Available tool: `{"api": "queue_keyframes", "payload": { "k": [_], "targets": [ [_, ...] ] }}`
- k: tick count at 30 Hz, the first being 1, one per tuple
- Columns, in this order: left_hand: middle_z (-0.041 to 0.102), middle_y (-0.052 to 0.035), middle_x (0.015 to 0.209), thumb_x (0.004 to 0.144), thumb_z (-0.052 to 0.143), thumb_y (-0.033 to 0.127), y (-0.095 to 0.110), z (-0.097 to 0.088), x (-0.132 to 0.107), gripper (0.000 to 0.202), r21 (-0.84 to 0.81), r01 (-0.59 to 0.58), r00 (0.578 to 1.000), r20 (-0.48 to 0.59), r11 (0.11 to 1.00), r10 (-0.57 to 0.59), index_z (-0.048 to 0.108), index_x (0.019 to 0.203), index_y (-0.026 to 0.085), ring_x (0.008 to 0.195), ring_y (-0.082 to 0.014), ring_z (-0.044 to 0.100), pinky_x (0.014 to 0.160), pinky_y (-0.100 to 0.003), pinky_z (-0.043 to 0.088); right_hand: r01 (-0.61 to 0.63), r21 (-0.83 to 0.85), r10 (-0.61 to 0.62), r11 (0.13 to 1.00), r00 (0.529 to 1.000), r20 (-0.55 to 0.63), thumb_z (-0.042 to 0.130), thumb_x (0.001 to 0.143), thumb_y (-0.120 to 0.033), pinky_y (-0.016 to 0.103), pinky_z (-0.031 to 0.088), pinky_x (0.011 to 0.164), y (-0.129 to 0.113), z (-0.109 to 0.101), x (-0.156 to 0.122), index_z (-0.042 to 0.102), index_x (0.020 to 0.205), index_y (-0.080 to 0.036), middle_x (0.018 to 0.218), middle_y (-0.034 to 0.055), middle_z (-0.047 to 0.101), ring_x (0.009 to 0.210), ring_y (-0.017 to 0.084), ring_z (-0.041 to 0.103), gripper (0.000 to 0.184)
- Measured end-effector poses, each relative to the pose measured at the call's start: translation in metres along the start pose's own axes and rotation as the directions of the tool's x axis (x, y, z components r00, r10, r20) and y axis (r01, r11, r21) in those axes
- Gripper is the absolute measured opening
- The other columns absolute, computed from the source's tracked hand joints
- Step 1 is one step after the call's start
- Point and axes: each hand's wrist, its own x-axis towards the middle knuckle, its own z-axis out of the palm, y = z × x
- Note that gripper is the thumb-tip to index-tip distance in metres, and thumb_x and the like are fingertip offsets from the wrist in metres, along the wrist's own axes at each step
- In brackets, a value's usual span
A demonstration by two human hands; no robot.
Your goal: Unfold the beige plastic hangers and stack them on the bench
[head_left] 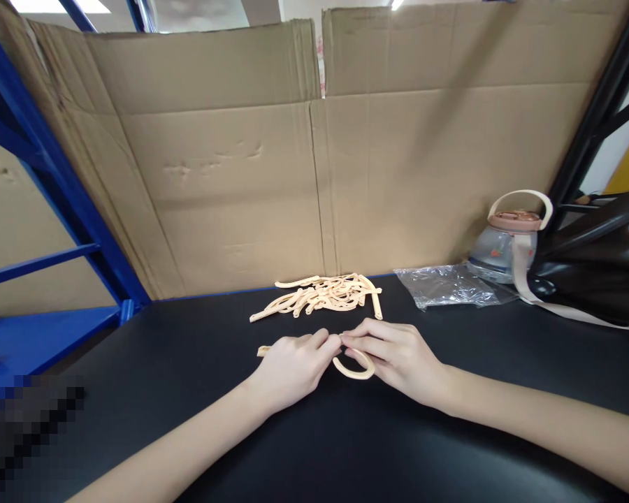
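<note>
My left hand (296,367) and my right hand (401,356) meet above the black tabletop, fingertips almost touching. Between them is a beige curved strip (357,375), hook-shaped, its rounded bend hanging below the right fingers. The fingers of both hands are closed in a pinch around it. A short beige end (263,351) sticks out left of my left hand; whether it belongs to the same strip is hidden by the hand. Just beyond the hands lies a loose pile of similar beige strips (335,297), several with small holes at their ends.
A clear plastic bag (443,285) lies at the back right, beside a transparent bottle (495,248) with a pink lid and beige handle. A dark glossy bag (602,258) sits farther right. Cardboard (230,175) walls off the back; a blue metal frame (47,168) stands left.
</note>
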Motion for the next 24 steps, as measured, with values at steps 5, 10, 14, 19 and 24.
{"api": "queue_keyframes", "payload": {
  "k": [5, 10, 14, 19, 24],
  "targets": [
    [0.054, 0.0029, 0.069, 0.097, 0.028, 0.022, -0.0002, 0.0004, 0.0006, 0.021, -0.039, 0.042, 0.998, -0.037, 0.998, -0.044, 0.045, 0.084, 0.019, 0.055, -0.0124, 0.057, 0.044, -0.023, 0.033, -0.032, -0.034, 0.033, 0.999, 0.999, 0.04, 0.046, 0.095, -0.022, 0.021, 0.05, 0.061, 0.0001, 0.0003, 0.0014, 0.063, 0.107, -0.017, 0.093, 0.0041, 0.065, 0.071, 0.01, 0.061, 0.022],
    [0.055, 0.0027, 0.071, 0.097, 0.03, 0.022, -0.0006, 0.0001, 0.0005, 0.02, -0.078, 0.081, 0.997, -0.012, 0.994, -0.083, 0.046, 0.085, 0.019, 0.058, -0.0122, 0.058, 0.046, -0.022, 0.035, -0.015, -0.077, 0.018, 0.997, 0.999, 0.039, 0.045, 0.095, -0.019, 0.02, 0.051, 0.063, 0.0002, 0.0036, -0.0007, 0.063, 0.108, -0.017, 0.095, 0.0047, 0.065, 0.073, 0.01, 0.063, 0.023],
    [0.054, 0.0031, 0.07, 0.097, 0.032, 0.023, -0.001, 0.0014, 0.0003, 0.02, -0.045, 0.064, 0.998, -0.016, 0.997, -0.065, 0.046, 0.083, 0.019, 0.057, -0.0127, 0.057, 0.046, -0.023, 0.035, 0.003, -0.137, -0.002, 0.991, 1.0, 0.007, 0.045, 0.094, -0.02, 0.02, 0.051, 0.06, -0.0002, 0.0076, -0.0031, 0.064, 0.106, -0.017, 0.088, 0.0035, 0.065, 0.066, 0.009, 0.062, 0.022],
    [0.052, 0.0036, 0.066, 0.097, 0.033, 0.023, -0.0021, 0.0033, 0.0005, 0.022, -0.059, 0.061, 0.996, -0.063, 0.996, -0.065, 0.045, 0.079, 0.019, 0.055, -0.012, 0.056, 0.046, -0.023, 0.034, 0.034, -0.204, -0.031, 0.978, 0.999, 0.016, 0.046, 0.094, -0.02, 0.02, 0.05, 0.058, 0.0005, 0.0093, -0.0027, 0.065, 0.102, -0.015, 0.085, 0.0031, 0.064, 0.064, 0.009, 0.06, 0.021],
    [0.052, 0.0042, 0.06, 0.097, 0.031, 0.023, -0.0022, 0.0034, -0.0001, 0.026, -0.068, 0.082, 0.989, -0.121, 0.994, -0.09, 0.042, 0.073, 0.019, 0.048, -0.0114, 0.053, 0.042, -0.024, 0.028, 0.114, -0.308, -0.078, 0.945, 0.989, 0.128, 0.042, 0.095, -0.022, 0.023, 0.047, 0.054, -0.0026, 0.0036, 0.0026, 0.065, 0.096, -0.013, 0.08, 0.0037, 0.061, 0.059, 0.011, 0.057, 0.025]
  ]
}}
